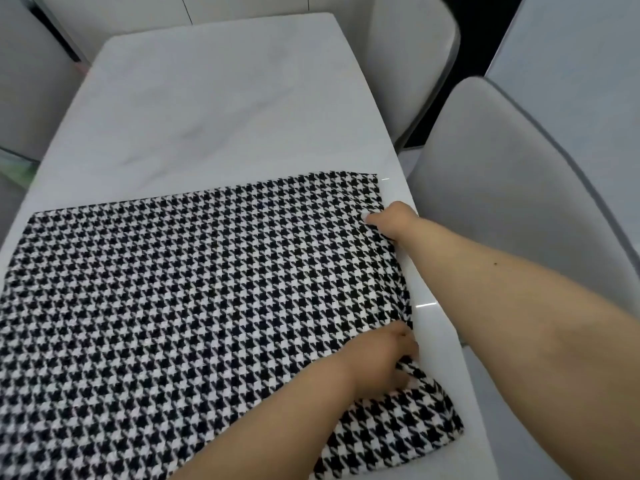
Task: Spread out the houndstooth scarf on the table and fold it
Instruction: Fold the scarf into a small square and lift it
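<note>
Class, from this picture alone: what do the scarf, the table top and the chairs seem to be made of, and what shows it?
Scarf: woven cloth, matte, probably wool-like; it creases softly at the edge.
Table top: polished stone or a marble-look slab; faint grey veins, bright glints at its rim.
Chairs: smooth pale upholstery, perhaps leatherette; soft sheen, no visible weave.

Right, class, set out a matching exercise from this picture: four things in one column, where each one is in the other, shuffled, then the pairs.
Things:
1. houndstooth scarf
2. right hand
3. left hand
4. grey chair

Places:
A. beside the table's right edge
B. on the scarf's far right edge
C. spread over the table
D. on the scarf's near right corner

Pairs: 1-C, 2-B, 3-D, 4-A
</note>
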Motion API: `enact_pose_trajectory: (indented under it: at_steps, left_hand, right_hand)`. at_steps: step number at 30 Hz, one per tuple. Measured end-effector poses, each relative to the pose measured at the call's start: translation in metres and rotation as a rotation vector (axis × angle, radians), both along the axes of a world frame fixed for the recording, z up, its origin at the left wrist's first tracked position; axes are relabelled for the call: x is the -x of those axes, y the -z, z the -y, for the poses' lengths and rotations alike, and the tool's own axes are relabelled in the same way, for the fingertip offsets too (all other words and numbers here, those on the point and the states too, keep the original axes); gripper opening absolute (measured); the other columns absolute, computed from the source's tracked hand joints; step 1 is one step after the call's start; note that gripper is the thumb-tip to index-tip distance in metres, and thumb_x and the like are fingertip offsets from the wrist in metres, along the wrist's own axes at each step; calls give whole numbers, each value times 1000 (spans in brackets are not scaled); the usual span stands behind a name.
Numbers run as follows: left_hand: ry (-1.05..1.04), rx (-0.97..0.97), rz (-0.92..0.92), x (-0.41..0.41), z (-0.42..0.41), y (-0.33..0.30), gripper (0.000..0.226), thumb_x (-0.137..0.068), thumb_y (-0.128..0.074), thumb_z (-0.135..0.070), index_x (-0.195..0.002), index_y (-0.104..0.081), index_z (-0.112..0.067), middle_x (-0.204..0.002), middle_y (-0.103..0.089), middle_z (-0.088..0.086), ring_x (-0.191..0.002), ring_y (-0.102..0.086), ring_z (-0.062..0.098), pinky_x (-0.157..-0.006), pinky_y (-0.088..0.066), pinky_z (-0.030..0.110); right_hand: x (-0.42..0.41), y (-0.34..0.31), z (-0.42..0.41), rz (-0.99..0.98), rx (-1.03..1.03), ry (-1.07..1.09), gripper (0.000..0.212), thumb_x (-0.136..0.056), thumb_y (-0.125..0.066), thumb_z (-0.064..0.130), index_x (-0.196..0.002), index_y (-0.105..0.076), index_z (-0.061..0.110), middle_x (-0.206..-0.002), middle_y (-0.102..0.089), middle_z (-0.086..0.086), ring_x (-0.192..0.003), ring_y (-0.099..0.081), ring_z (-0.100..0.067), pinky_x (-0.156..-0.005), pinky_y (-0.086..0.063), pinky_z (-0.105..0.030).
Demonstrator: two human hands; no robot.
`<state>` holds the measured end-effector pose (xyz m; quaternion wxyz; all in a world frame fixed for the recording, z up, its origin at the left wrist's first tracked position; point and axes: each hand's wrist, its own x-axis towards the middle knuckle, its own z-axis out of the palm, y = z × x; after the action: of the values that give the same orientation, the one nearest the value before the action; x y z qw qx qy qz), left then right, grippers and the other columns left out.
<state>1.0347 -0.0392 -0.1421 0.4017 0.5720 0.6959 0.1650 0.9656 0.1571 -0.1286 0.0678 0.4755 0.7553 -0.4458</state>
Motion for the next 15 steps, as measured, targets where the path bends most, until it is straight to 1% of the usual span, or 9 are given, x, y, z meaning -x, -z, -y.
enact_pose_trajectory:
  at_steps: [2,4,7,9,11,12,13,14,15]
  left_hand:
    - [-90,2,114,8,11,-7,28,-86,-69,-26,-111,-62,-18,-136,-47,-4,-125,-45,15,-111,-32,29]
    - [-216,38,273,19,27,-17,11,-83,-70,-21,-88,-60,-24,-127,-54,-1,-121,-49,15,-110,-31,29]
    - [-514,27,571,32,52,-37,20,-81,-58,-33,-72,-60,-15,-111,-62,12,-95,-56,17,-91,-44,33]
    - [-700,18,577,39,65,-47,40,-88,-48,-49,-67,-61,-17,-105,-69,7,-90,-59,11,-84,-44,27]
    - [-831,-3,541,44,79,-51,45,-92,-53,-50,-57,-52,-21,-94,-73,5,-93,-65,4,-94,-46,28]
    - [-881,-24,546,47,87,-53,42,-89,-62,-42,-57,-47,-20,-110,-57,16,-91,-67,8,-99,-48,32]
    - [-918,-36,560,50,96,-54,39,-85,-71,-31,-60,-44,-18,-79,-52,-13,-88,-70,18,-98,-50,33]
    - [-945,-36,547,53,106,-56,37,-81,-76,-20,-63,-44,-17,-86,-66,10,-90,-69,28,-93,-54,30]
    - [-964,-22,511,56,118,-57,35,-79,-76,-11,-67,-44,-16,-96,-64,8,-95,-67,28,-85,-55,22]
  right_hand:
    - [6,-4,2,35,3,-39,46,-91,-63,30,-123,-54,-2,-121,-60,-16,-109,-58,-32,-83,-43,-31]
    - [12,-9,4,25,33,-31,36,-89,-63,21,-117,-56,-1,-101,-61,-12,-96,-60,-31,-77,-45,-31]
    - [23,-20,11,-91,109,18,40,-84,-66,14,-119,-52,1,-103,-63,-16,-88,-62,-31,-72,-51,-37]
    - [33,-27,20,-150,62,-28,51,-83,-68,14,-127,-46,0,-110,-60,-17,-92,-60,-31,-74,-49,-39]
    - [45,-35,33,-188,-3,-68,60,-84,-69,18,-132,-40,-2,-112,-54,-14,-99,-55,-29,-81,-48,-39]
    - [50,-40,43,-208,-20,-72,61,-85,-69,19,-133,-39,-2,-116,-53,-15,-105,-54,-30,-88,-48,-40]
    - [57,-44,52,-237,-26,-70,62,-85,-69,20,-134,-38,-2,-123,-53,-15,-112,-53,-31,-93,-47,-42]
    - [63,-47,63,-268,-28,-63,64,-86,-69,21,-136,-37,-2,-130,-51,-17,-118,-52,-33,-98,-46,-43]
    - [69,-51,73,-294,-27,-57,67,-86,-68,22,-139,-34,-1,-137,-48,-18,-124,-49,-35,-101,-45,-44]
